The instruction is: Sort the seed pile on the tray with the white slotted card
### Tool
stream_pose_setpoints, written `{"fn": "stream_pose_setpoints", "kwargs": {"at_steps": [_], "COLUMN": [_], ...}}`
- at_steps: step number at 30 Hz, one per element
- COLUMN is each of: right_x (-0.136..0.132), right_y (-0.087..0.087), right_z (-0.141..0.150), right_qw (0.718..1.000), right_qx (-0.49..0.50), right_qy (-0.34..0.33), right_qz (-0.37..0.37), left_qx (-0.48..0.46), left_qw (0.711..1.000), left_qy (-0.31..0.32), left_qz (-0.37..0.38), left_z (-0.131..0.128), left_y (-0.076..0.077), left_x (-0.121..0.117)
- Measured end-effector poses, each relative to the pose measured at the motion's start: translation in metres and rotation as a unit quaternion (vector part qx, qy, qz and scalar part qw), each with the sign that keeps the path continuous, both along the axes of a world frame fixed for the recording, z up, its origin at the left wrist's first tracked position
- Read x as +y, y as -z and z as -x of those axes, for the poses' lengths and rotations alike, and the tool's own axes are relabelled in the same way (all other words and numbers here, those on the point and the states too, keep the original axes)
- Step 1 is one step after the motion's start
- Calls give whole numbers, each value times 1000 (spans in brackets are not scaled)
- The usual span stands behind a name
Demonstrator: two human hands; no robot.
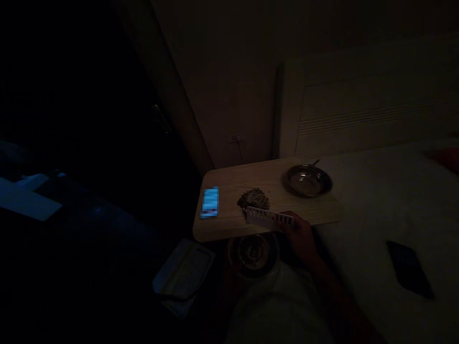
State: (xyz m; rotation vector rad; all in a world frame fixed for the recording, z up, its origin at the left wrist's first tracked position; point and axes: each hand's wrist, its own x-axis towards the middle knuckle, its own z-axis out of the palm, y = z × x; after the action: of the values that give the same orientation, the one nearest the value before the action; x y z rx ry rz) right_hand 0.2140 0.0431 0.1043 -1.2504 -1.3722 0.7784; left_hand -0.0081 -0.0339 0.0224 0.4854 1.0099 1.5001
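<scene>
The room is very dark. My right hand is closed on a pale comb-like scraper, which rests at the front edge of a small wooden table. The scraper's far end touches a small heap of dark crumbs or seeds. Just below the table's front edge sits a round metal bowl, and my left hand is lost in the dark near it. A second metal bowl stands on the table to the right.
A phone with a lit blue screen lies at the table's left. A dark phone lies on the pale bed at right. A pale tray-like object is on the floor. A headboard rises behind.
</scene>
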Motion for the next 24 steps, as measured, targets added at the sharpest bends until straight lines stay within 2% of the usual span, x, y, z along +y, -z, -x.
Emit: {"fn": "stream_pose_setpoints", "kwargs": {"at_steps": [6, 15, 19, 24], "right_x": [3, 6, 6, 7], "right_y": [4, 4, 3, 5], "right_z": [5, 3, -6, -15], "right_qw": [999, 996, 996, 992], "right_qx": [28, 58, 74, 105], "right_qy": [9, -47, 1, 65], "right_qz": [19, 51, 57, 39], "left_qx": [2, -53, -52, -7], "left_qw": [1000, 998, 997, 998], "left_qy": [8, 19, 24, 4], "left_qz": [11, 9, 45, 58], "left_z": [-1, -2, -1, 0], "left_y": [3, 1, -2, -7], "left_x": [0, 0, -2, -5]}}
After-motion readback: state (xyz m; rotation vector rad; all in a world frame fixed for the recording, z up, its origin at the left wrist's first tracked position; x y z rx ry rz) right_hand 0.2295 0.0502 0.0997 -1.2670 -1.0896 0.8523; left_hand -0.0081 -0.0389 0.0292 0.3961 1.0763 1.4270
